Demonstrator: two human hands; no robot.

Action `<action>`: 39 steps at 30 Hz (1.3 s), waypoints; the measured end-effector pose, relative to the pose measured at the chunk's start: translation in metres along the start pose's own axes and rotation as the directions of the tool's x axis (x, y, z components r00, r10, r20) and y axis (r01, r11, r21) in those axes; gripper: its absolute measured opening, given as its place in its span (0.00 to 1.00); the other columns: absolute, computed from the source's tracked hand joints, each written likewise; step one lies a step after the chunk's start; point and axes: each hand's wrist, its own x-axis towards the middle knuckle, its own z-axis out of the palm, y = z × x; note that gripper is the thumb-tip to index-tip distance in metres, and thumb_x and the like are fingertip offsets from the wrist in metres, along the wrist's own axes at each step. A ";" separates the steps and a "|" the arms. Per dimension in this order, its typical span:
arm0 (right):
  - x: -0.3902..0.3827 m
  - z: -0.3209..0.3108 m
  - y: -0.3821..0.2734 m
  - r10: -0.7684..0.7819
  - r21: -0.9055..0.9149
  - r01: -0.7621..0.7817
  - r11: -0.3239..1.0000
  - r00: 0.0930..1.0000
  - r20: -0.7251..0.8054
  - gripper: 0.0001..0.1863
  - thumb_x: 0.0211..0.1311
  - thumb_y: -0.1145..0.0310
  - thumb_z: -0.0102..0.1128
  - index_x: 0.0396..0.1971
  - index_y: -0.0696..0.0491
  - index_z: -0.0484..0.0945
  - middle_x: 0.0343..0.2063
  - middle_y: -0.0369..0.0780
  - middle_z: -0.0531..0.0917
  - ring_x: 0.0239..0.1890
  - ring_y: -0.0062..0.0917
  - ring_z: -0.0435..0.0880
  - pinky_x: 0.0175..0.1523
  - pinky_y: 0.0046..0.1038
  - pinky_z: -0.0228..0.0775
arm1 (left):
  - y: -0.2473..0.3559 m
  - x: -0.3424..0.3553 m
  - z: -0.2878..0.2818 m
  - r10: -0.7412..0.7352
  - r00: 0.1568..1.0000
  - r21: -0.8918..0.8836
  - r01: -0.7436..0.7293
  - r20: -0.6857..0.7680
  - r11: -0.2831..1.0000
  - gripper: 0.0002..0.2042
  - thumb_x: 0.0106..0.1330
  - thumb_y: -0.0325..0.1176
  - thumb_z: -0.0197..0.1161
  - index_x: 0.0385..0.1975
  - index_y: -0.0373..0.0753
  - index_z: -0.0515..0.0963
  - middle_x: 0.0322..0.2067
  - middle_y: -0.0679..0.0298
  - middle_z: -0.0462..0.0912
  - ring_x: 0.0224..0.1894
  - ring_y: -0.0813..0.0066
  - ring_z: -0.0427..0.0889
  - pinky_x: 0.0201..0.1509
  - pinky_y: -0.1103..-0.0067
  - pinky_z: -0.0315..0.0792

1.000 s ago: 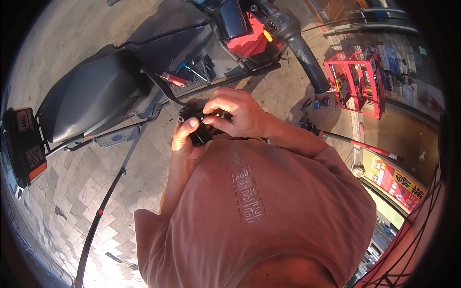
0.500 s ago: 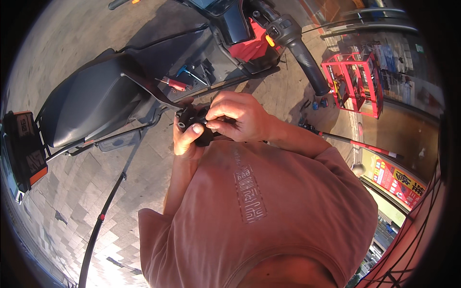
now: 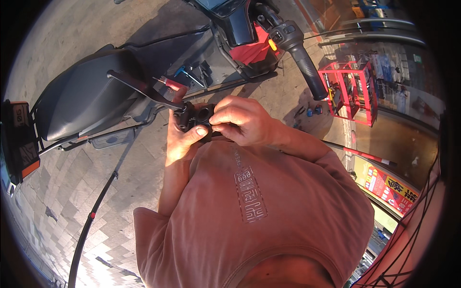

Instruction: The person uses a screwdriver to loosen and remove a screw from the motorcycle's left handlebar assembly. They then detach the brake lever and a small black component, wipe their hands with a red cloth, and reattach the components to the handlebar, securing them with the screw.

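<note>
In front of my chest, my left hand (image 3: 181, 143) is wrapped round a black brake lever assembly (image 3: 203, 114). Its long lever (image 3: 144, 90) sticks out to the upper left, over the scooter seat, and a round opening in its housing faces up. With thumb and forefinger pinched together, my right hand (image 3: 247, 120) touches the housing's right side. Whatever lies between those fingertips is hidden.
Left of me stands a scooter with a black seat (image 3: 84, 96); its handlebar grip (image 3: 308, 72) reaches toward the upper right. A red-handled tool (image 3: 170, 83) and a blue-handled tool (image 3: 181, 71) lie on the footboard. A red rack (image 3: 348, 91) stands at right.
The assembly has turned in my left hand, so its lever swings farther up and left and the round opening shows more. My right hand has shifted slightly right, still pinched.
</note>
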 end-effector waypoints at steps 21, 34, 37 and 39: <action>0.006 0.000 -0.013 0.006 0.040 -0.004 0.999 0.999 -0.036 0.10 0.51 0.79 0.68 0.33 0.57 0.78 0.30 0.40 0.80 0.27 0.25 0.79 0.30 0.24 0.72 | -0.015 0.006 -0.006 0.090 0.992 -0.143 -0.077 0.086 0.987 0.49 0.45 0.33 0.80 0.67 0.38 0.54 0.44 0.54 0.78 0.45 0.61 0.82 0.50 0.70 0.77; -0.001 -0.003 -0.018 0.102 0.112 -0.098 0.989 0.994 -0.027 0.11 0.49 0.81 0.67 0.34 0.56 0.77 0.31 0.36 0.78 0.30 0.22 0.80 0.34 0.23 0.74 | -0.023 0.008 -0.010 0.137 0.964 -0.338 -0.054 0.229 0.940 0.44 0.53 0.35 0.75 0.67 0.42 0.51 0.51 0.41 0.75 0.50 0.53 0.81 0.54 0.64 0.78; -0.003 0.001 -0.022 -0.033 -0.002 0.033 0.999 0.996 -0.079 0.11 0.49 0.78 0.70 0.33 0.56 0.78 0.32 0.37 0.79 0.31 0.22 0.80 0.34 0.23 0.74 | -0.025 0.008 -0.008 0.149 0.957 -0.375 -0.047 0.249 0.926 0.44 0.54 0.35 0.75 0.67 0.43 0.51 0.51 0.40 0.75 0.51 0.52 0.80 0.54 0.63 0.77; -0.003 0.002 -0.025 0.058 0.254 -0.024 0.967 0.990 -0.126 0.08 0.59 0.76 0.64 0.37 0.55 0.76 0.33 0.38 0.80 0.34 0.23 0.80 0.36 0.25 0.74 | -0.025 0.008 -0.006 0.148 0.957 -0.393 -0.039 0.250 0.919 0.44 0.54 0.36 0.75 0.67 0.43 0.51 0.51 0.40 0.75 0.51 0.51 0.80 0.54 0.62 0.77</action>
